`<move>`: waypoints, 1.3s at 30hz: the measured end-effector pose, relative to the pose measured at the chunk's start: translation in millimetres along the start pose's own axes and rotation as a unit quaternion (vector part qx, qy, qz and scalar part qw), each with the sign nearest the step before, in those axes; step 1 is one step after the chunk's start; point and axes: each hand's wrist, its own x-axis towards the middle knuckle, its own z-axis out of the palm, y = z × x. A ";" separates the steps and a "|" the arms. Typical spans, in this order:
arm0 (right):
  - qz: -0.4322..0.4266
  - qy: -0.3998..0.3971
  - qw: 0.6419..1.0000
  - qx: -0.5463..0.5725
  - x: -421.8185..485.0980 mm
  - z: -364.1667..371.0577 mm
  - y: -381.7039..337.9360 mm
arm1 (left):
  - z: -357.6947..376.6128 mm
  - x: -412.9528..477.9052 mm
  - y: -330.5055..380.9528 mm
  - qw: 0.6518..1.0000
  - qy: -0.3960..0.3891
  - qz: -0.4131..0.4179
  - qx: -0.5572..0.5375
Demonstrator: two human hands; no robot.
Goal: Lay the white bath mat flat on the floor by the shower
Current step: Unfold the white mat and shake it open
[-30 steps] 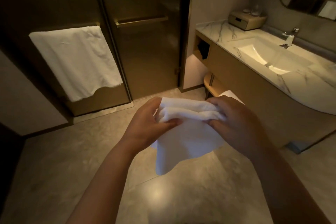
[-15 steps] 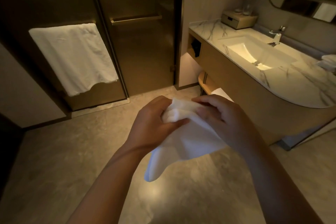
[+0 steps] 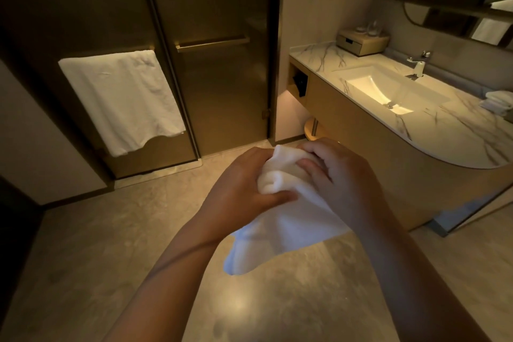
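White bath mat [image 3: 288, 228] bunched and still folded, held in mid-air over the floor [image 3: 91, 264], near the centre of the view. Thick, soft terry cloth, rolled into a plump fold at the top, then falling in a loose, rumpled flap with a rounded lower corner hanging down to the left. Left hand [image 3: 241, 189] closed on the left side of the bundle, thumb pressed across the near face of the rolled fold. Right hand [image 3: 341, 175] closed on the top right of the bundle, fingers curled over the cloth. Glossy stone-look floor below, mottled beige with a soft sheen. Far left, dark smoked-glass shower doors [image 3: 219, 86] in slim brass-toned frames, with a straight metal bar handle [image 3: 212, 43] across one panel. White towel [image 3: 122, 103] draped flat over a second bar on the left door, faintly creased, bottom edge wavy. Far right, curved counter [image 3: 449, 133] of white marble with grey veins, a rectangular sunken basin [image 3: 383, 89] lit warm from within, a chrome tap [image 3: 419, 62] behind it, and a small boxy tray [image 3: 362, 40] at the far end. Pale wood-look front below the counter, rounded at the near corner.
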 end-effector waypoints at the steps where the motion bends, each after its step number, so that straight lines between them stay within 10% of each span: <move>1: 0.006 0.007 1.000 0.001 1.5 1.1 -0.8 | -2.2 -1.7 -2.3 1.000 -0.021 -0.013 -0.012; 8: 0.023 0.050 0.998 0.007 2.5 4.5 -2.4 | -0.3 -5.0 -12.4 0.990 -0.080 -0.026 -0.111; 39: 0.111 0.101 0.986 0.065 -7.6 2.8 11.8 | -39.5 -2.5 -49.2 0.975 -0.107 -0.111 0.158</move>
